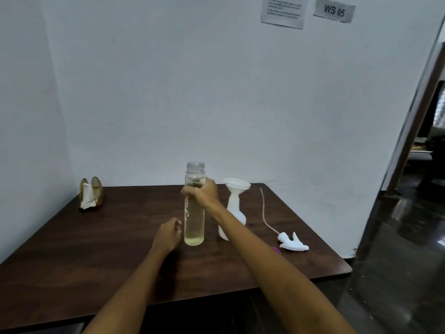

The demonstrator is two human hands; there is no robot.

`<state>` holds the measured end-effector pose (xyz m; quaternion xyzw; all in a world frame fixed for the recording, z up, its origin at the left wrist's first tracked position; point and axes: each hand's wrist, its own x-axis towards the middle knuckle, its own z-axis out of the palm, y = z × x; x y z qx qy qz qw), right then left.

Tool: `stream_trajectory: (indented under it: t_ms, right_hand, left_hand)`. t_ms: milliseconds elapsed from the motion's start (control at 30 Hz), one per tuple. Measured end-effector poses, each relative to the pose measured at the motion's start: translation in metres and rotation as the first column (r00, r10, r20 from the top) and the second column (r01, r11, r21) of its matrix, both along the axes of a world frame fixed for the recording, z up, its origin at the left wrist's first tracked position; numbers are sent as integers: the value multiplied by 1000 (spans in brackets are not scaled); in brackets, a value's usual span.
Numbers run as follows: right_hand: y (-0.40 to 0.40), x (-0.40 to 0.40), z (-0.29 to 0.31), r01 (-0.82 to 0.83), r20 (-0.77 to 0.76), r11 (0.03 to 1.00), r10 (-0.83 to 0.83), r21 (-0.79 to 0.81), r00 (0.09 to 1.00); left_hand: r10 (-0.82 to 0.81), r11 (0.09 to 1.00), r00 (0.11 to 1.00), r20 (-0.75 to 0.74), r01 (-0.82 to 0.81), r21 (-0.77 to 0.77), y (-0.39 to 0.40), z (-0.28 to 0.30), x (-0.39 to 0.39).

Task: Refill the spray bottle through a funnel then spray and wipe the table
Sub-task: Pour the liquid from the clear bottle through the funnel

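The right hand (201, 192) grips the clear bottle (194, 220) mid-table (96, 249), left hand (168, 233) loosely curled beside it, funnel (236, 185) in the spray bottle (234, 212).

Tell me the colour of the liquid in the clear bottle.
Pale yellow, filling most of the clear bottle gripped by the right hand; only the head view shows it.

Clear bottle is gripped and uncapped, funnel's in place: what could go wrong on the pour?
1. The funnel only rests in the light white spray bottle, which no hand steadies; a pour may tip it.
2. The trigger head and its tube lie right beside it, where spills would land.
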<state>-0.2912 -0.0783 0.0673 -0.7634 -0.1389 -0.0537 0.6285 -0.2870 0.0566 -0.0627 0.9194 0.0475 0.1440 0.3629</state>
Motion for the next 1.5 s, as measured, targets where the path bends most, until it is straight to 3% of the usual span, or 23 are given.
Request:
stream_trajectory:
  t_ms: [133,300,567,833,1000,1200,1300,1367,1500]
  right_hand:
    - [-45,-3,29,17,98,1000,-15,-21,995]
    - [-101,6,37,80,94,993,-72,-86,993]
    - [-149,11,16,156,28,984,-154,-82,988]
    - [-164,18,-3,353,33,934,-351,-56,936]
    - [-160,19,0,365,28,929,-364,-56,931]
    - [-136,23,7,310,84,942,-301,-131,950]
    - [-128,25,10,296,91,941,-284,-164,954]
    - [-124,27,11,295,93,936,-282,-192,955]
    - [-118,30,13,311,95,913,-297,-263,950]
  left_hand:
    - [-152,988,988,0,152,-38,-58,27,18]
    - [-312,949,948,-56,308,-68,-115,55,48]
    - [-240,969,968,-76,235,-70,-149,63,60]
    - [-131,991,988,-78,133,30,-150,57,59]
    - [-33,996,992,-124,43,80,-119,60,50]
    - [-91,995,980,-179,95,11,-77,68,40]
    - [-66,995,946,-319,38,-93,-55,83,29]
    - [-59,971,950,-307,-16,-239,-41,96,25]
    - [-15,756,992,-121,-69,-651,-29,122,27]
